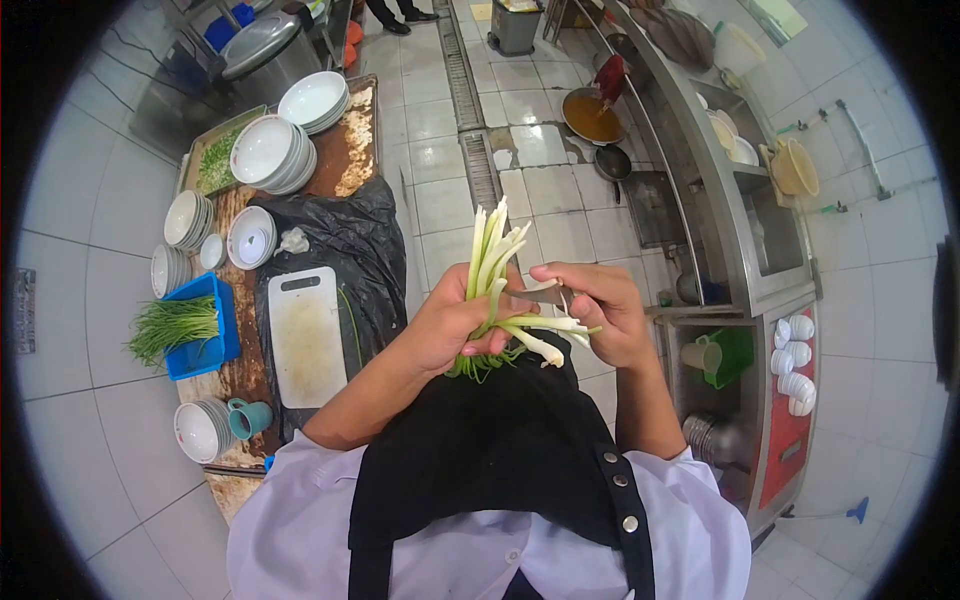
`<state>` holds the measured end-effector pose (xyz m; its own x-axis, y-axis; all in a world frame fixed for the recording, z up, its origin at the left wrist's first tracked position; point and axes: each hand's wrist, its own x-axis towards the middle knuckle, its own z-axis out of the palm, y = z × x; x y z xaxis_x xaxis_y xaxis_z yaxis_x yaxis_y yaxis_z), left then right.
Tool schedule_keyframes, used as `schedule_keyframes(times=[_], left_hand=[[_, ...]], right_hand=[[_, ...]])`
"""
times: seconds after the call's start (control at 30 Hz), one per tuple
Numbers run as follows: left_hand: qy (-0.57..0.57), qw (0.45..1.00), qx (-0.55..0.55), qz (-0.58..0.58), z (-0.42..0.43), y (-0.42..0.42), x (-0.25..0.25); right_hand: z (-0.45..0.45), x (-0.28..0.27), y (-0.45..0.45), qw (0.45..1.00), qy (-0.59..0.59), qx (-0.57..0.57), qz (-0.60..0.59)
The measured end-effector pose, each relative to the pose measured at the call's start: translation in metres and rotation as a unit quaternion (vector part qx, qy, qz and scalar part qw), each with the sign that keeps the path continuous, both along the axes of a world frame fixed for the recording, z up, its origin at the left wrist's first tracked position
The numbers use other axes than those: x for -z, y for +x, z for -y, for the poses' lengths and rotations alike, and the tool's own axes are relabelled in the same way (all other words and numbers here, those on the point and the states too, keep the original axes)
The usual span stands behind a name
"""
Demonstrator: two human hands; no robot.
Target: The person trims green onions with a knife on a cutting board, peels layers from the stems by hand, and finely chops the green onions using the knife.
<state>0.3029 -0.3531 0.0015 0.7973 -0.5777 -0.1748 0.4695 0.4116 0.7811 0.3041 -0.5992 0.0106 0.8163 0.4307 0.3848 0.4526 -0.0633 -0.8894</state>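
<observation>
My left hand [453, 318] is closed around a bunch of spring onions [490, 250], held in front of my chest. Their white root ends point up and to the right, and the green leaves hang below the fist. In my right hand [612, 312] is a small knife [545, 294], its blade against the onion stalks. Fingers hide most of its handle. Some white ends lie beside the right fingers.
To the left, a worktable carries a white cutting board [308, 340], a black plastic sheet [375, 235], a blue basket [202, 357] of green leaves, stacked bowls [268, 155] and a teal mug [250, 418]. A steel counter [735, 220] stands at right.
</observation>
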Motion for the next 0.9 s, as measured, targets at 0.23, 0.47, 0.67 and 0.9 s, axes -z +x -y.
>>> schedule_keyframes(times=[0.23,0.47,0.67,0.9], left_hand=[[0.079,0.996,-0.021,0.04,0.007,-0.002,-0.011],[0.053,0.996,-0.041,0.056,0.011,-0.002,-0.008],[0.049,0.999,-0.005,0.012,0.004,0.001,-0.004],[0.037,0.999,-0.004,0.013,0.003,0.0,-0.006]], right_hand=[[-0.005,0.015,-0.011,0.978,0.114,0.018,-0.173],[-0.02,0.004,-0.01,0.948,0.171,0.071,-0.26],[-0.005,0.012,-0.003,0.986,0.097,0.025,-0.135],[-0.006,0.007,-0.004,0.989,0.073,0.043,-0.121]])
